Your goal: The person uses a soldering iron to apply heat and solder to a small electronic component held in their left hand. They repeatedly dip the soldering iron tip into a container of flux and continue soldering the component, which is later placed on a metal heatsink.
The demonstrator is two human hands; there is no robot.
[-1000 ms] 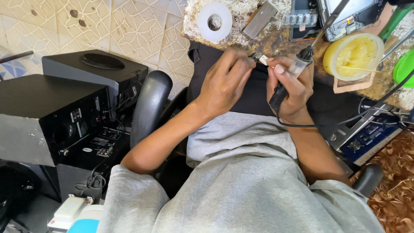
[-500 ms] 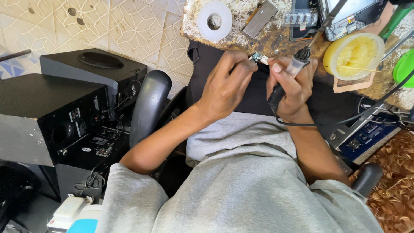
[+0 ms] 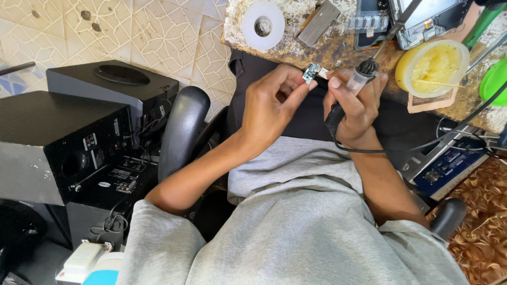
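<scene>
My left hand (image 3: 272,108) pinches a tiny blue-green circuit board (image 3: 311,73) between thumb and fingers, just in front of the worn bench edge (image 3: 296,50). My right hand (image 3: 353,103) is closed around the black grip of a soldering iron (image 3: 364,71); its thumb touches the board's right end. The iron's thin shaft runs up and to the right over the bench, and its black cord (image 3: 422,145) loops away to the right. Both hands are close together above my lap.
On the bench lie a white tape roll (image 3: 262,25), a grey metal block (image 3: 318,22), a yellow tub of paste (image 3: 432,66) and a device with a screen (image 3: 422,21). Black speaker boxes (image 3: 68,137) stand at the left, a blue-faced unit (image 3: 449,166) at the right.
The hands have held their pose with the board and iron; only small shifts of the fingers and of the camera show.
</scene>
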